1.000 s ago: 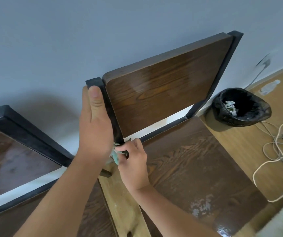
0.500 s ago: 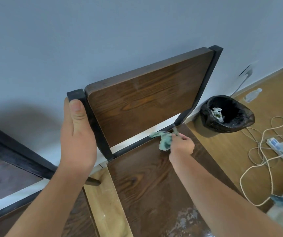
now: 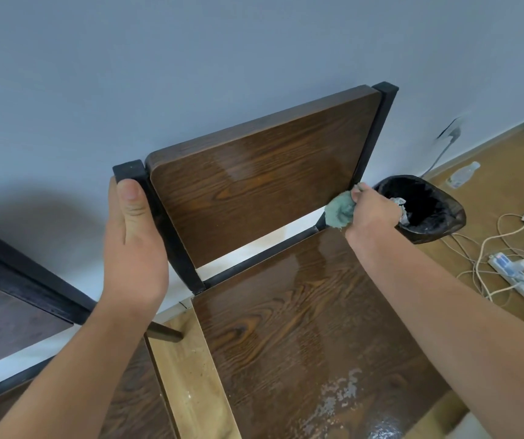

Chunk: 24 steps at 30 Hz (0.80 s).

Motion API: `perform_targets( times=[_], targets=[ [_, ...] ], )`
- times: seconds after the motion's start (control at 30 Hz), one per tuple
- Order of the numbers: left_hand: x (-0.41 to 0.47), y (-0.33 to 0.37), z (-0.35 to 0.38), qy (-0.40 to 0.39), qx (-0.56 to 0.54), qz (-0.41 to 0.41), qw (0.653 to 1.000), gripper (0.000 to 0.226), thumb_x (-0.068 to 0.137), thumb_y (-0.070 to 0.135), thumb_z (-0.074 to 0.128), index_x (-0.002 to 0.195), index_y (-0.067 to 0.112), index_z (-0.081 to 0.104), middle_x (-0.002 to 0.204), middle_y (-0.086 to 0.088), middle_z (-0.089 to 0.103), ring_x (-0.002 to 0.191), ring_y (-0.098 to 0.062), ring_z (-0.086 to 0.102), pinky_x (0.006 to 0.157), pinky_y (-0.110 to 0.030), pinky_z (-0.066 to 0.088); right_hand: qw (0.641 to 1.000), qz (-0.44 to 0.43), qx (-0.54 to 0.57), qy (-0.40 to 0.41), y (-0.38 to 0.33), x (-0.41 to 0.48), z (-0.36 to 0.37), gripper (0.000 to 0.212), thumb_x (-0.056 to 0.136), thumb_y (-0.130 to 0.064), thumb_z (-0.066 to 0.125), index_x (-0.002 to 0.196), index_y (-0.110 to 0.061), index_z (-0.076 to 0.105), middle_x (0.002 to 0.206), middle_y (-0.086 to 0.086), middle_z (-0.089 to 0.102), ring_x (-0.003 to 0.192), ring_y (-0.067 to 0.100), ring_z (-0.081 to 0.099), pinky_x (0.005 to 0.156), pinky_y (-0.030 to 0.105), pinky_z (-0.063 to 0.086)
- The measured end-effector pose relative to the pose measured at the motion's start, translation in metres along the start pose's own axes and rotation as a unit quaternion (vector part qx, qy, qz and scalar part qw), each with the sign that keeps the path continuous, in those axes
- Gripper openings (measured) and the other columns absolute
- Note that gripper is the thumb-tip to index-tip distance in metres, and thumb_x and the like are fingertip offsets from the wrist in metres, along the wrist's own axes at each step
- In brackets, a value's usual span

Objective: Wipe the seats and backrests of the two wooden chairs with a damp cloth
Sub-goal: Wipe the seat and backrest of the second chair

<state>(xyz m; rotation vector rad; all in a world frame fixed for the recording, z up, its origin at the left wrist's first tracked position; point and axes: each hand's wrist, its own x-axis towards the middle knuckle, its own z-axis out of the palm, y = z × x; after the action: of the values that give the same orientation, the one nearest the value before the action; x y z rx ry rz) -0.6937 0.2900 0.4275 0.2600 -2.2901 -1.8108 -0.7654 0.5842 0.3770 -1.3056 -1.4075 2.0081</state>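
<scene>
Since your right fingers (image 3: 360, 193) have that soft cloth (image 3: 338, 212) bunched against the backrest's (image 3: 254, 182) lower corner, keep it wadded; left fingers (image 3: 127, 198) wrap the stiff post (image 3: 146, 198) fine.

The left hand (image 3: 132, 236) grips the black post (image 3: 156, 217) of the chair's backrest (image 3: 254, 172). The right hand (image 3: 373, 210) presses a bunched green cloth (image 3: 338, 212) against the backrest's lower right corner, just above the glossy seat (image 3: 302, 327).
</scene>
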Motion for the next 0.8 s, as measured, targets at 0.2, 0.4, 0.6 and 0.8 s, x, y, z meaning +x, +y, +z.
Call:
perform_targets(
  times=[0.2,0.4,0.6,0.8],
  targets=[
    [0.003,-0.002,-0.003,-0.011,-0.001,-0.006,1.0,0.092,0.09,0.089,0.015,0.141,0.025,0.056,0.138,-0.005,0.065,0.131,-0.02,0.06,0.114,-0.059,0.046,0.98,-0.15,-0.05,-0.122,-0.03,-0.053,0.008,0.018,0.089,-0.003,0.073,0.09,-0.021,0.073,0.104,0.002,0.074,0.102,0.02,0.072,0.092,0.036,0.06],
    [-0.003,0.005,-0.009,-0.011,0.026,-0.026,0.999,0.081,0.093,0.084,0.019,0.136,0.026,0.057,0.136,-0.006,0.065,0.13,-0.026,0.059,0.114,-0.061,0.045,0.984,-0.029,-0.074,-0.158,0.012,-0.071,-0.042,0.018,0.089,0.005,0.067,0.09,-0.013,0.071,0.111,0.018,0.073,0.105,0.035,0.071,0.095,0.051,0.058],
    [-0.054,-0.006,-0.015,0.062,0.09,-0.116,0.987,0.046,0.104,0.06,0.043,0.139,0.031,0.051,0.133,0.006,0.065,0.122,-0.019,0.065,0.107,-0.051,0.054,0.945,0.218,-0.121,-0.212,0.082,-0.115,-0.127,0.018,0.095,0.002,0.061,0.111,-0.004,0.066,0.091,0.02,0.078,0.084,0.038,0.077,0.071,0.044,0.063],
    [-0.145,-0.056,-0.037,0.083,0.178,-0.259,0.946,0.017,0.096,0.045,0.071,0.088,0.03,0.073,0.066,0.015,0.076,0.069,-0.018,0.075,0.069,-0.039,0.06,0.932,0.259,-0.175,-0.185,0.124,-0.149,-0.169,0.017,0.083,0.006,0.073,0.096,-0.005,0.076,0.092,0.016,0.079,0.087,0.033,0.076,0.066,0.036,0.06]
  ],
)
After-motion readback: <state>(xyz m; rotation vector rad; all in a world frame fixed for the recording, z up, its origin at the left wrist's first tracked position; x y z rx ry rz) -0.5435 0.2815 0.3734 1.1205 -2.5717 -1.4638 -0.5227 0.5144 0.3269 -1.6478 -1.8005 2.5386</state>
